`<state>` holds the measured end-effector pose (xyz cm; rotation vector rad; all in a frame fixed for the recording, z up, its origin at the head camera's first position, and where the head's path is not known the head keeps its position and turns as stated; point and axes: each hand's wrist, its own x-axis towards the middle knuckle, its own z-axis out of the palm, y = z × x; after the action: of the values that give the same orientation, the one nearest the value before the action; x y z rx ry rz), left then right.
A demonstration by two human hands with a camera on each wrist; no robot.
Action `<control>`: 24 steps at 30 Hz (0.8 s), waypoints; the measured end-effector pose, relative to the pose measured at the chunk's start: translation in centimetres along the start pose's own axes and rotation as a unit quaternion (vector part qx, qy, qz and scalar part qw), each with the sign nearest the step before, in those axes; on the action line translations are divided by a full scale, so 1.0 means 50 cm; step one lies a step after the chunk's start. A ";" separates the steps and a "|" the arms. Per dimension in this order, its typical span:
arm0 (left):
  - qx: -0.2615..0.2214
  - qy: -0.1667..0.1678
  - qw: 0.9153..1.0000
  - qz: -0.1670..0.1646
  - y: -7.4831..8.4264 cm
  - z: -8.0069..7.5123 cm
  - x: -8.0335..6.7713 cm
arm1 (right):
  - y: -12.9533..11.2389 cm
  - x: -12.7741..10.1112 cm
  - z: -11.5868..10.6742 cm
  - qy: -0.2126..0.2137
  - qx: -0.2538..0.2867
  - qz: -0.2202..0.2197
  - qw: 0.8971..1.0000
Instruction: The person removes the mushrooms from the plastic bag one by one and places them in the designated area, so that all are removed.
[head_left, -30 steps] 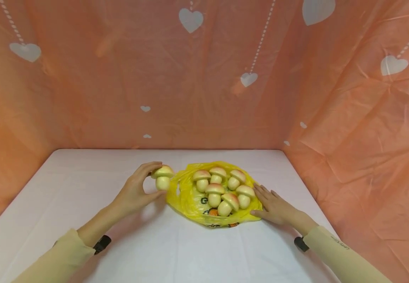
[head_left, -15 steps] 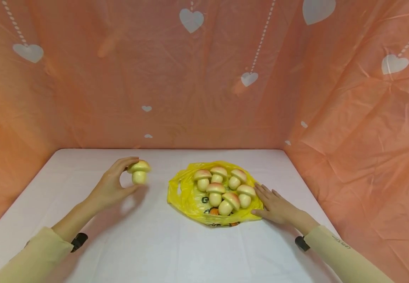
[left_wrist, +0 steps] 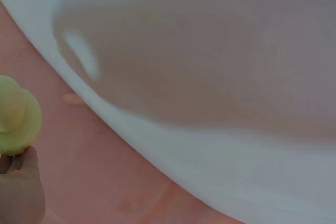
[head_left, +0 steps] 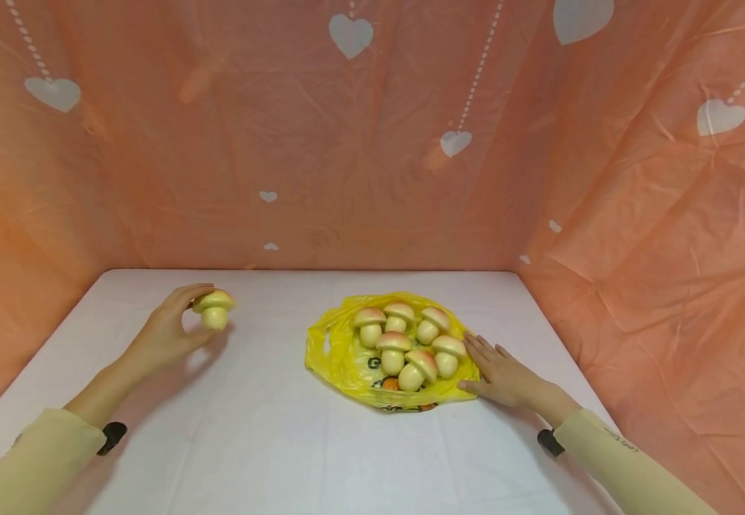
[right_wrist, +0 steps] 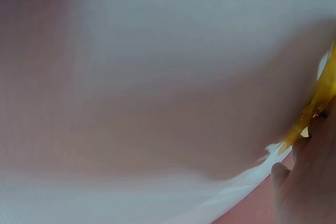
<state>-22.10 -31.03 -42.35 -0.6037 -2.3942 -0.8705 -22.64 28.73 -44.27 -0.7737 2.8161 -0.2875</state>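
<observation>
Mushroom [head_left: 215, 312] (1 of 7) in left hand [head_left: 163, 330].

A wide, pale surface [head_left: 269, 458] stretches out, its straight far edge ending in rounded corners at left and right. Faint creases run through the near part. Its covering looks like cloth, though the blur in both wrist views leaves that uncertain. Directly on it, right of the middle, a yellow plastic bag [head_left: 354, 363] lies spread out and crumpled, dark and orange print [head_left: 390, 384] towards its near side, a handle loop [head_left: 315, 345] at its left end.
</observation>
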 end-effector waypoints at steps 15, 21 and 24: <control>0.017 -0.027 0.999 -0.039 -0.059 -0.029 -0.022 | -0.002 -0.001 -0.003 0.000 -0.004 0.001 1.000; 0.021 -0.052 0.998 -0.041 -0.074 -0.035 -0.024 | -0.004 -0.002 -0.005 -0.005 -0.002 0.004 1.000; 0.020 -0.062 0.997 -0.034 -0.082 -0.035 -0.025 | -0.005 -0.002 -0.004 -0.004 -0.002 0.004 1.000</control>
<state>-22.86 -35.34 -43.82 -0.5788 -2.5510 -0.8323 -22.49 28.61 -44.01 -0.7626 2.8127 -0.2773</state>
